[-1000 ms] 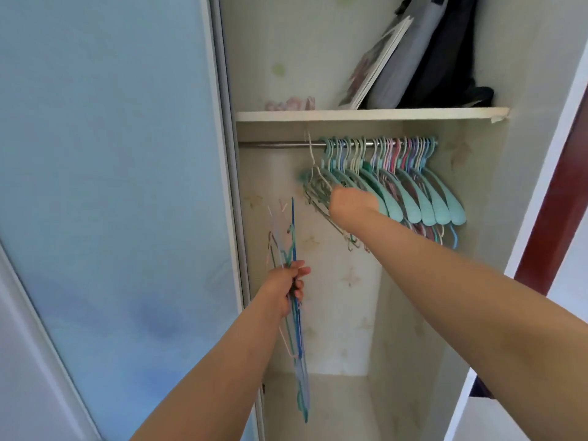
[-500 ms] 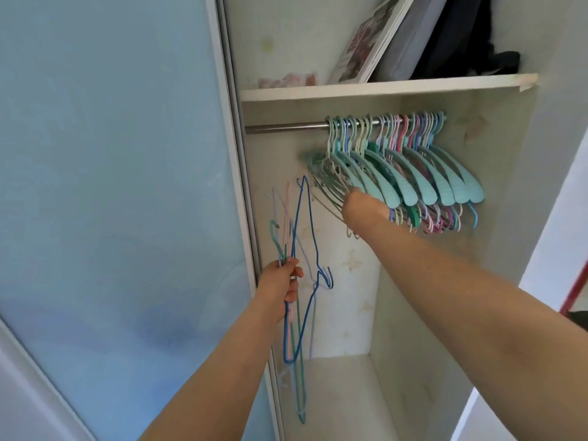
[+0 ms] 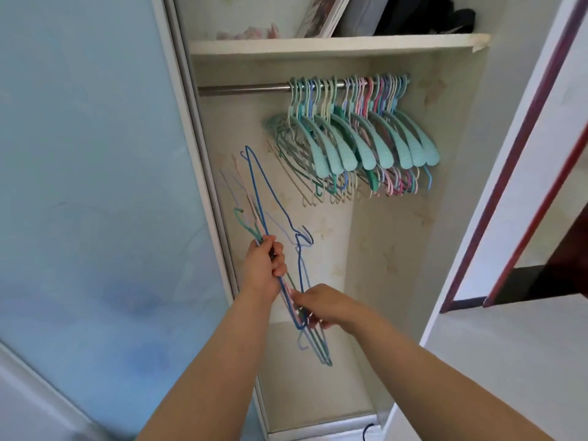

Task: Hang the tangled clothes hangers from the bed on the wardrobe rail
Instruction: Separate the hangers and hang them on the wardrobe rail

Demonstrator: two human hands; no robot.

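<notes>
The left hand (image 3: 265, 268) is closed tight around a bundle of thin wire hangers (image 3: 280, 246), gripping them near their middle, thumb and fingers wrapped over the wires. The right hand (image 3: 321, 305) sits just below it, at about five o'clock from the left, with its fingers curled onto the lower part of the same bundle; whether they pinch one wire or only touch cannot be told. A dark blue hanger (image 3: 259, 186) stands out from the bundle, its long side running up toward eleven o'clock and its hook bent out at three o'clock from the left hand, while the pale green and pink wires trail down past the right hand toward six o'clock. At one o'clock from both hands, well apart, a dense row of teal plastic hangers (image 3: 366, 144) hangs on the metal rail (image 3: 241, 90), crowded to the rail's right end under the shelf (image 3: 334, 44). Half a second ago the right hand was up against that hung row; it has since dropped to the bundle, and the left keeps its grip.
</notes>
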